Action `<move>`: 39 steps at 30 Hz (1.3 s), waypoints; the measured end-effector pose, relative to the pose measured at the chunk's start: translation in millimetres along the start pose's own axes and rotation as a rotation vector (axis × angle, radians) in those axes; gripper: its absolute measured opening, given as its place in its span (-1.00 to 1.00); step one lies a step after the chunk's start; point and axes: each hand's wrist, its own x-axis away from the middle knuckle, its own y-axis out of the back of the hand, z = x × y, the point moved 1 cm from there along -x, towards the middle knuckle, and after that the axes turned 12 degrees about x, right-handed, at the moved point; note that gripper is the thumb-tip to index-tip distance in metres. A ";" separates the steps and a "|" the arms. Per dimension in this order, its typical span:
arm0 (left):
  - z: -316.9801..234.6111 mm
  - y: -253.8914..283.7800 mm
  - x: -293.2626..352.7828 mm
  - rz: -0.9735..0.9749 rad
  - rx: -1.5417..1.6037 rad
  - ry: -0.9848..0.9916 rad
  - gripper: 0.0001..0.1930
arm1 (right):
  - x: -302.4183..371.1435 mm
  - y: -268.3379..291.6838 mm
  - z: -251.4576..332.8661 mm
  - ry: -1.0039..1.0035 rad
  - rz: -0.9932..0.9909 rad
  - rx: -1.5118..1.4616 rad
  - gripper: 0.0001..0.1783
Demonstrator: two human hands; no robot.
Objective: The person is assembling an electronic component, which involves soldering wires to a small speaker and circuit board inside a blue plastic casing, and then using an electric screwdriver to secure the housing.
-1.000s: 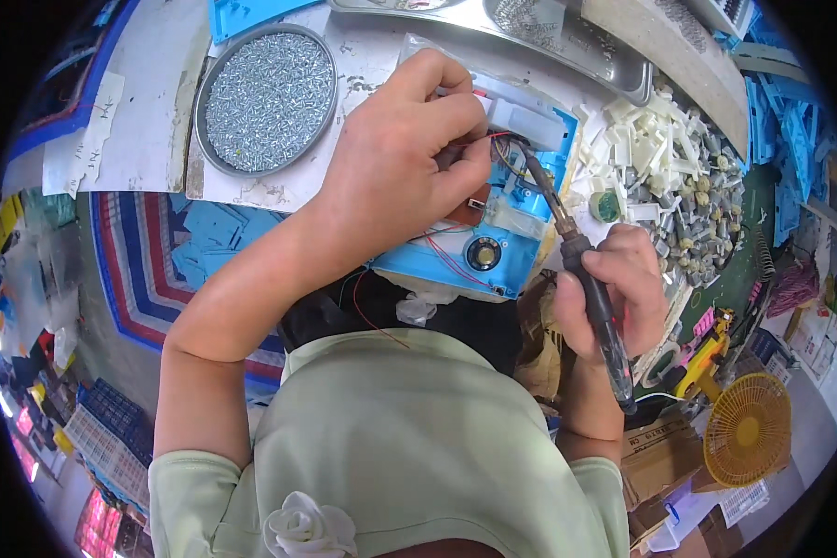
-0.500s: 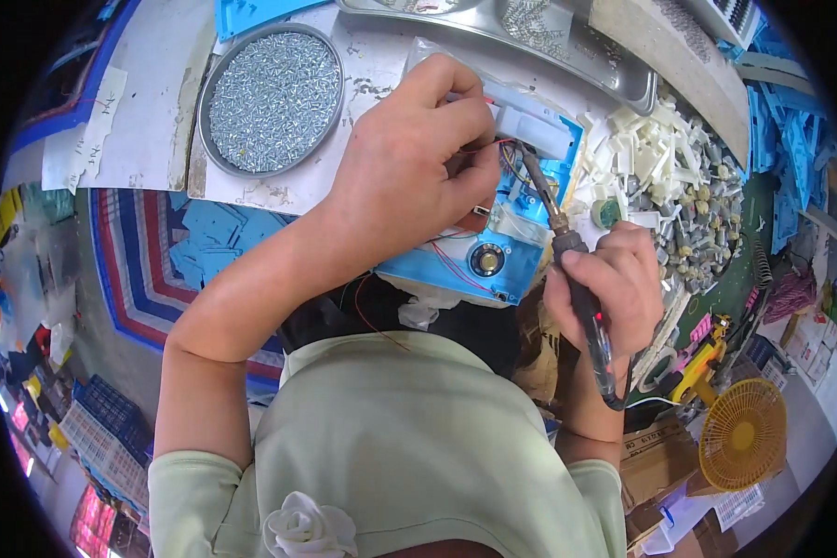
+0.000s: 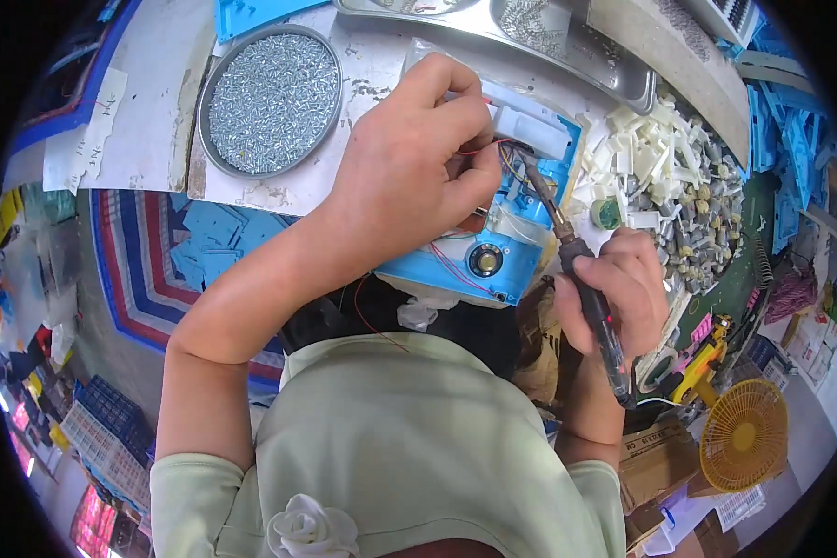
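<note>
My right hand (image 3: 628, 288) is closed round the dark handle of a soldering iron (image 3: 593, 312), whose metal tip points up and left over an open blue plastic housing (image 3: 527, 279). The tip lies close to several thin wires beside a white block (image 3: 533, 130) in the housing; whether it touches them I cannot tell. My left hand (image 3: 423, 153) reaches over the housing's left part, fingertips pinched on a thin red wire (image 3: 482, 149). A small round speaker (image 3: 484, 260) sits at the housing's near edge. My left hand hides much of the inside.
A round metal tray (image 3: 274, 102) of small screws stands left. Behind lies a steel tray (image 3: 614, 70). White plastic parts (image 3: 637, 153) and grey metal pieces (image 3: 711, 223) are heaped right, beside a small green round container (image 3: 606, 214). A yellow fan (image 3: 744, 435) is at lower right.
The soldering iron and my right hand have shifted slightly right and toward me, drawing the tip back a little. My left hand has stayed nearly still.
</note>
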 end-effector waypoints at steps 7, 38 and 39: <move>-0.6 -1.1 0.4 0.000 0.007 0.026 -0.91 | -2.2 -2.4 -4.2 0.005 0.011 -0.006 -0.57; 0.2 -6.0 1.2 -0.020 -0.162 -0.114 -0.87 | 0.7 -1.7 -15.6 -0.242 0.032 -0.237 -0.62; 0.1 -6.3 1.2 -0.019 -0.168 -0.111 -0.86 | 1.2 -1.9 -15.6 -0.238 0.031 -0.240 -0.62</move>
